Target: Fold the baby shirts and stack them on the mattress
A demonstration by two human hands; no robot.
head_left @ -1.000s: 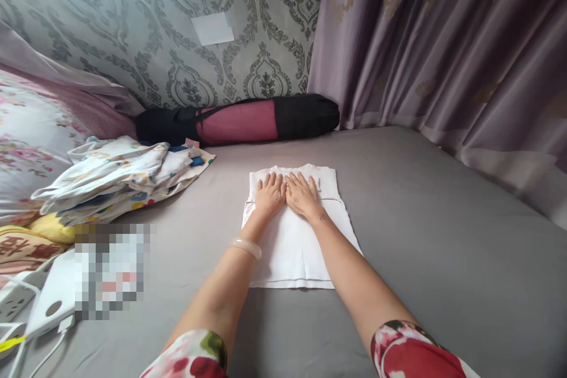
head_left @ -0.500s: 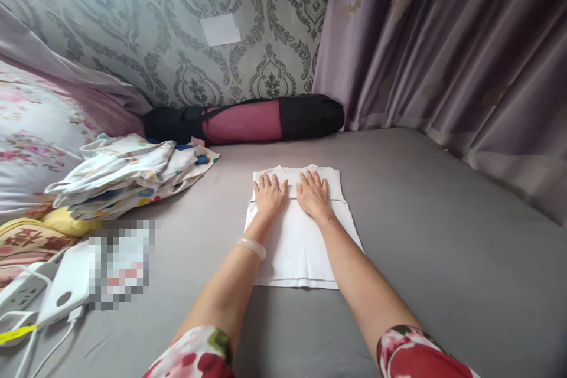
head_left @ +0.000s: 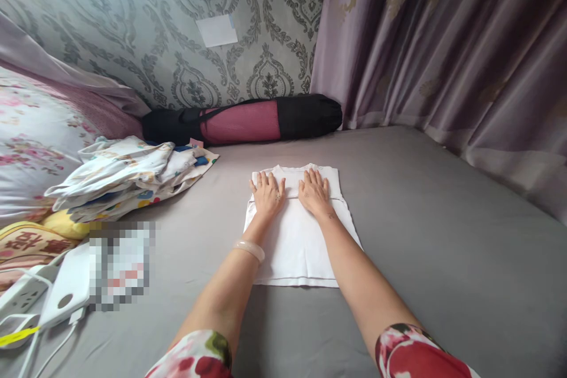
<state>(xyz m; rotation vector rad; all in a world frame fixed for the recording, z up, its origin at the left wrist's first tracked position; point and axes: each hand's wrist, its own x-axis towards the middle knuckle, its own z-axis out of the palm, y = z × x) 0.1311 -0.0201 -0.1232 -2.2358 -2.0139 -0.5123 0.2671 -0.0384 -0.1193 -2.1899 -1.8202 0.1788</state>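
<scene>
A white shirt (head_left: pixel 301 248) lies flat on the grey bed sheet (head_left: pixel 425 230), its neckline toward the wall and its sides folded in. My left hand (head_left: pixel 268 194) rests palm down on the upper left of the shirt, fingers spread. On the upper right, my right hand (head_left: pixel 314 192) also lies flat, with its fingers stretched out. Both hands press on the cloth without gripping it. A fold line runs across the shirt beneath the palms. Part of the shirt's right side is hidden by my right forearm.
To the left sits a pile of patterned clothes (head_left: pixel 128 174) beside a floral pillow (head_left: pixel 35 136). A power strip (head_left: pixel 29 292), a white power bank (head_left: pixel 71 283) and cables lie nearer. Along the wall stretches a black and pink rolled bag (head_left: pixel 241 121); purple curtains (head_left: pixel 420 41) hang at right.
My right hand has shifted very slightly to the right and my left hand's fingers have spread a little. Both stay flat on the shirt. The view has moved slightly.
</scene>
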